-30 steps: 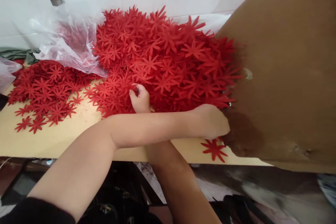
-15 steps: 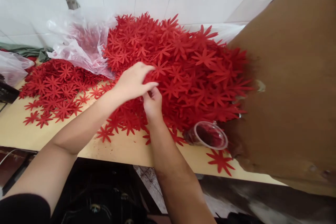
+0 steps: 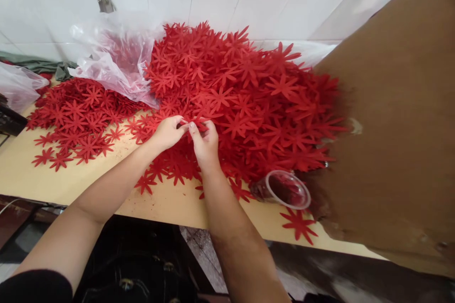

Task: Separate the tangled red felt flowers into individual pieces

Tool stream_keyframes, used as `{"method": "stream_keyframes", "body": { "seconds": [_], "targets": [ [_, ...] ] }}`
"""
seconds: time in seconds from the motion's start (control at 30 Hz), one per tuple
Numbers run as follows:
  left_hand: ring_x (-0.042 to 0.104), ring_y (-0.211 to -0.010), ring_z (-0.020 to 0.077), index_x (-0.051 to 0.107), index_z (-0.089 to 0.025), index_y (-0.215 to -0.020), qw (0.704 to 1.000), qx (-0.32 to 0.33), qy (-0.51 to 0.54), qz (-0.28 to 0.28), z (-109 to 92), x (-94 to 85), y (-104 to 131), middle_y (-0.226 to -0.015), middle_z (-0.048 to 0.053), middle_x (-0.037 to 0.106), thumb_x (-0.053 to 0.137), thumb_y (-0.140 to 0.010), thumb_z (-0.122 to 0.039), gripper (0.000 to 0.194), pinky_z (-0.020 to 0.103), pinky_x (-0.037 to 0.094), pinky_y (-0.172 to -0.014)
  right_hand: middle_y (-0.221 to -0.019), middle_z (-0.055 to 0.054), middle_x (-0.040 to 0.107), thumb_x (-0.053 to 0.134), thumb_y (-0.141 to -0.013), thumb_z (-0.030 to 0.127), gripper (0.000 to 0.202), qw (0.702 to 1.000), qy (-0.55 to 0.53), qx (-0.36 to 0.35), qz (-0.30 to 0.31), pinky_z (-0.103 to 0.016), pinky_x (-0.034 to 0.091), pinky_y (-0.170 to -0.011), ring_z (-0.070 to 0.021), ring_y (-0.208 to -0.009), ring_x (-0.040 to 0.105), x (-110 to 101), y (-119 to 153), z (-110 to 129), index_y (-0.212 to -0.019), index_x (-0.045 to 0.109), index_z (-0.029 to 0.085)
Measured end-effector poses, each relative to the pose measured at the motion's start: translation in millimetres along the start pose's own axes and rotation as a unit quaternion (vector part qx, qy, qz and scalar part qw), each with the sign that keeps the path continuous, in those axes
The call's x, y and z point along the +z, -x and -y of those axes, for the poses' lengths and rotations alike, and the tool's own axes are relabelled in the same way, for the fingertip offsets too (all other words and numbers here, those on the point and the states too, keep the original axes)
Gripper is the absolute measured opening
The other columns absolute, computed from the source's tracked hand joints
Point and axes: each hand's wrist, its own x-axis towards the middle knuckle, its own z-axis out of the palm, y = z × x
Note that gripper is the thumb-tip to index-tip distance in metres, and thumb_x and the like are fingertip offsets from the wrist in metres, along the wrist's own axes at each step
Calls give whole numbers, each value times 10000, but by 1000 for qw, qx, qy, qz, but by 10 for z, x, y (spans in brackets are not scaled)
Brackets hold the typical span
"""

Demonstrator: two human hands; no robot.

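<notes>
At the near side of a big heap of red star-shaped petal cutouts [image 3: 245, 99], my two hands meet, fingertips nearly touching. My left hand [image 3: 169, 132] pinches the edge of a red petal cutout [image 3: 201, 126], thumb pressed towards the fingers. From the right, my right hand [image 3: 206, 144] grips the same cutout, its thumb in front and its fingers curled behind. The cutout blends into the heap, so its outline is hard to make out. Anything small between the fingertips is hidden.
A smaller pile of red cutouts [image 3: 78, 118] lies left on the yellow tabletop [image 3: 106, 177]. Behind it is a clear plastic bag [image 3: 121, 66]. A clear plastic cup [image 3: 286, 191] lies tipped near a single cutout [image 3: 298, 225]. Brown cardboard [image 3: 398, 128] stands at the right.
My left hand has come down from above the heap and closed on the cutout beside my right hand. The right hand has barely moved; the view has shifted slightly.
</notes>
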Motion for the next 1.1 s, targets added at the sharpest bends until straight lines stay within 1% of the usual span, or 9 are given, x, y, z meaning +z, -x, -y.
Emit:
{"method": "stream_keyframes", "body": {
  "seconds": [0.1,0.23,0.33,0.4,0.5,0.67,0.8,0.93,1.1],
  "targets": [
    [396,-544,77,460,-162,-601,999,-5,-31,-4,58,-22,42,-555,-48,455,524,-763,-297,220,213,294,-536,-865,-42,626,645,-638,414,338,1000,-4,16,18,-328,493,-786,-144,-789,600,-23,-15,-3,-862,536,186],
    [343,-499,57,413,-167,-552,999,-23,37,13,72,-32,109,-503,-72,368,529,-778,-314,293,211,277,-523,-772,-7,610,614,-672,392,246,999,9,35,16,-313,481,-773,-125,-738,571,-64,-37,-26,-785,567,178],
    [414,-540,42,496,-144,-665,987,-25,153,33,37,-29,150,-578,-71,467,602,-718,-213,138,194,336,-575,-682,21,559,607,-663,413,253,999,19,40,-22,-268,461,-669,-105,-651,515,-86,-58,-41,-720,538,177],
    [465,-572,40,524,-131,-722,976,-24,208,60,9,-32,174,-619,-62,526,640,-673,-166,130,193,371,-616,-669,22,546,599,-657,438,279,998,33,37,-40,-254,440,-630,-101,-625,491,-100,-68,-44,-717,528,175],
    [480,-556,35,524,-125,-689,966,-37,242,88,-12,-35,211,-588,-60,536,659,-672,-192,152,191,391,-621,-652,20,538,557,-690,459,286,996,76,16,-51,-251,419,-614,-103,-601,476,-116,-66,-42,-727,524,177],
    [531,-505,54,470,-160,-771,935,-144,312,82,-19,8,288,-591,-61,554,545,-788,-248,117,194,443,-525,-630,17,530,486,-763,471,281,982,178,-36,-60,-257,390,-602,-114,-590,466,-111,-32,-55,-709,491,195],
    [560,-495,68,463,-160,-799,933,-150,313,95,-10,34,309,-576,-62,566,514,-788,-137,58,208,469,-516,-590,29,482,447,-790,517,334,971,218,-55,-77,-267,367,-576,-112,-554,434,-123,-29,-58,-683,461,202],
    [538,-510,34,542,-120,-784,950,-126,283,48,56,10,271,-619,-51,591,568,-721,-54,95,184,442,-557,-519,51,385,381,-795,605,439,974,183,-42,-127,-259,343,-513,-94,-487,368,-166,-60,-56,-584,366,221],
    [514,-508,29,548,-117,-670,962,-111,249,-3,124,0,233,-566,-59,581,608,-699,-70,82,192,413,-612,-565,57,430,485,-739,605,401,986,123,-30,-109,-232,371,-483,-79,-489,409,-172,-73,-68,-676,407,216]
  ]
}}
